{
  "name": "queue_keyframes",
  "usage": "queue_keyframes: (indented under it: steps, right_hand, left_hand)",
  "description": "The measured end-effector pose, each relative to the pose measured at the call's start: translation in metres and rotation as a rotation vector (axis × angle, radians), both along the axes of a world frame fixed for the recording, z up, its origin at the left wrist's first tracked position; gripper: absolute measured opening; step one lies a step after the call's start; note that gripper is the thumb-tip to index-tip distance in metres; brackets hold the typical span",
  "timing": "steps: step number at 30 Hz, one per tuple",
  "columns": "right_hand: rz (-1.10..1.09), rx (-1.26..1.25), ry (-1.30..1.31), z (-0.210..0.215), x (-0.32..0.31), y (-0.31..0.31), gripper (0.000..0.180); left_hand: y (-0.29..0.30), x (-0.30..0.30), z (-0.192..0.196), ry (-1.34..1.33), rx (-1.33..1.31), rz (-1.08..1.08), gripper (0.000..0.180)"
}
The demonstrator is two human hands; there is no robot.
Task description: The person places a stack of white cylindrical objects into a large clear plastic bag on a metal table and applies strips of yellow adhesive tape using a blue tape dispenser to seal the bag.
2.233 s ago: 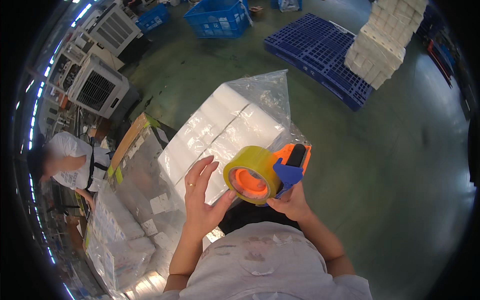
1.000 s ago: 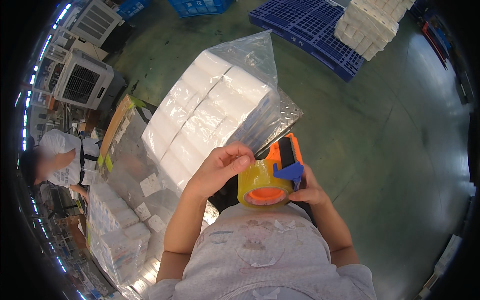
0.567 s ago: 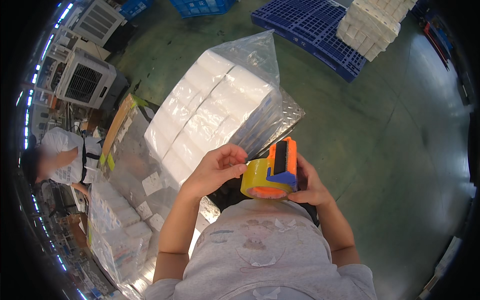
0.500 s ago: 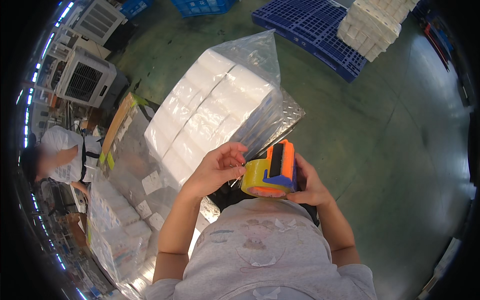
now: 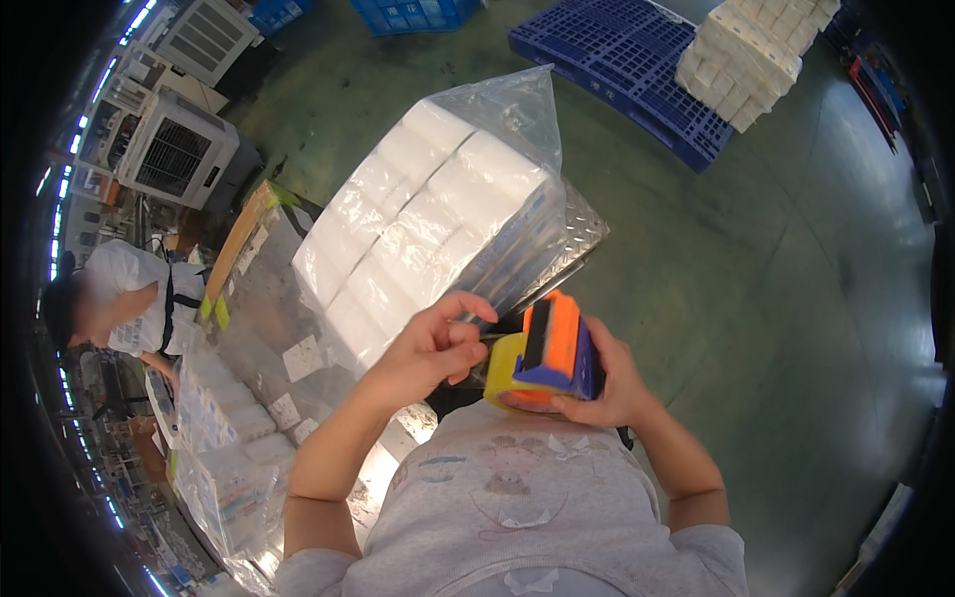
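Just below the frame's centre, the left hand [image 5: 426, 350] curls beside the yellow tape roll [image 5: 504, 360]; from here I can't tell whether it pinches anything. Rightward, the orange-and-blue dispenser [image 5: 560, 343] looks light, stiff, smooth, best held by its body, where the right hand [image 5: 617, 383] grasps it.

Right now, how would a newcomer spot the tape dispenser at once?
Find the big white plastic-wrapped pack near mid-picture. Below its right end, above the grey shirt, the right hand holds the dispenser. Its orange body with a black strip, blue parts and yellow tape roll set it apart from the white pack and grey shirt.
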State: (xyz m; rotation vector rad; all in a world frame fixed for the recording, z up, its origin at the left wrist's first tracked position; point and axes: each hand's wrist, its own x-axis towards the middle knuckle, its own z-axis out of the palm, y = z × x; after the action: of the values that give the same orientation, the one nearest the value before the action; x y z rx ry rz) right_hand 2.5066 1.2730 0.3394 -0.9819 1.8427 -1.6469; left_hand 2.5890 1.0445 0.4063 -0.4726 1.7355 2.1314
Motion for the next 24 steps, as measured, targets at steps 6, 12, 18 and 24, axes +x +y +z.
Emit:
queue_keyframes:
  steps: [6, 12, 18, 24]
  right_hand:
    - [0.067, 0.057, 0.714, 0.009, -0.014, 0.028, 0.081]
    - [-0.022, 0.402, 0.86, -0.012, -0.028, 0.08, 0.078]
    - [-0.119, 0.276, 0.789, 0.006, -0.034, 0.025, 0.067]
    - [-0.143, 0.322, 0.725, 0.013, -0.056, -0.035, 0.062]
  left_hand:
    - [-0.035, -0.023, 0.055, 0.096, -0.245, -0.223, 0.027]
    - [-0.144, -0.075, 0.103, 0.212, -0.585, -0.104, 0.016]
    - [-0.235, -0.144, 0.097, 0.147, -0.855, -0.167, 0.02]
    - [-0.28, -0.198, 0.016, 0.198, -1.222, -0.14, 0.02]
